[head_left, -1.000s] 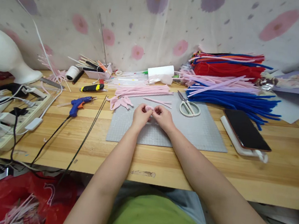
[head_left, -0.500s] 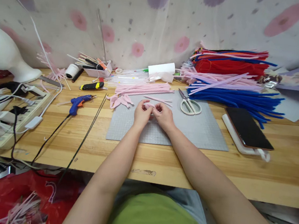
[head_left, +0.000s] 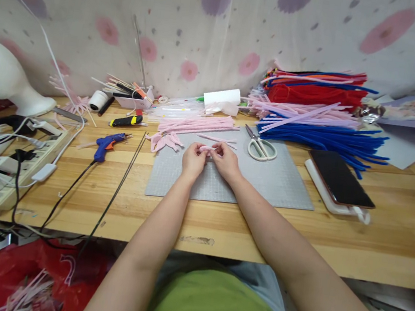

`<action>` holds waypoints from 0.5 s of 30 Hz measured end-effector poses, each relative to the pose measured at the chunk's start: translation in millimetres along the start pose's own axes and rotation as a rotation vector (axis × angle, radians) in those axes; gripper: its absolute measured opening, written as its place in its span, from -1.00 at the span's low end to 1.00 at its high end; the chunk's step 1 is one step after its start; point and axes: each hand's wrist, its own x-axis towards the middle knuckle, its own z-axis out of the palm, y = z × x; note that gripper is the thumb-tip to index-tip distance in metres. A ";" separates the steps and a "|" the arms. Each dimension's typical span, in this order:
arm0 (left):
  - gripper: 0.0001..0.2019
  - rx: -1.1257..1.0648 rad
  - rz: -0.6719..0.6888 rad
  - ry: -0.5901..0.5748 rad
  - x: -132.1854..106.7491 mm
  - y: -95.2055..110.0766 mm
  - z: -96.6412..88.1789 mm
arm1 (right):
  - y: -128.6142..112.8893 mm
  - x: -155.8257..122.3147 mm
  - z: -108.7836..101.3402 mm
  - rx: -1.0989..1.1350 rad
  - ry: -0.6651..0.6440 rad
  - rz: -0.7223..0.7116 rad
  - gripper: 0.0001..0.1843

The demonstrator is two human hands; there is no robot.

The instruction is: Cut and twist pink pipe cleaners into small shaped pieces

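Observation:
Between my two hands, over the grey cutting mat (head_left: 275, 189), is a short bent pink pipe cleaner piece (head_left: 206, 148). My left hand (head_left: 193, 161) pinches its left end, and my right hand (head_left: 226, 162) grips the right end with thumb and fingers. The fingers partly hide its shape. Just behind the hands lie a couple of loose pink pipe cleaners (head_left: 217, 138). To the left rest several folded pink petal-like pieces (head_left: 164, 142). A bundle of pink pipe cleaners (head_left: 198, 123) sits at the mat's back edge, and scissors (head_left: 261, 147) lie to the right.
A blue glue gun (head_left: 109, 145), a yellow-black utility knife (head_left: 126, 120) and dark thin rods (head_left: 117, 185) lie left. A crowded power strip (head_left: 26, 168) is farther left. Blue pipe cleaners (head_left: 322, 141) and a phone (head_left: 341, 178) are on the right. A red bag (head_left: 0, 271) hangs below.
My hands have turned the pink piece slightly, so it now shows as a flatter strip between the fingertips. The whole view has shifted a little; the table things stay put.

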 end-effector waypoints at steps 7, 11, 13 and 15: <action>-0.79 -0.073 0.004 -0.029 -3.8 12.2 -8.8 | 0.3 1.5 -4.3 0.084 -0.013 -0.117 -0.79; -0.77 -0.042 -0.048 -0.040 -2.4 9.3 -9.7 | -1.7 1.3 -6.9 0.049 0.051 -0.112 -0.80; -0.78 -0.019 -0.056 -0.065 -1.4 6.8 -9.4 | -3.4 1.2 -8.0 0.035 0.064 -0.120 -0.80; -0.81 0.016 -0.031 -0.052 -0.5 4.8 -9.3 | -4.2 1.3 -8.2 0.031 0.054 -0.138 -0.81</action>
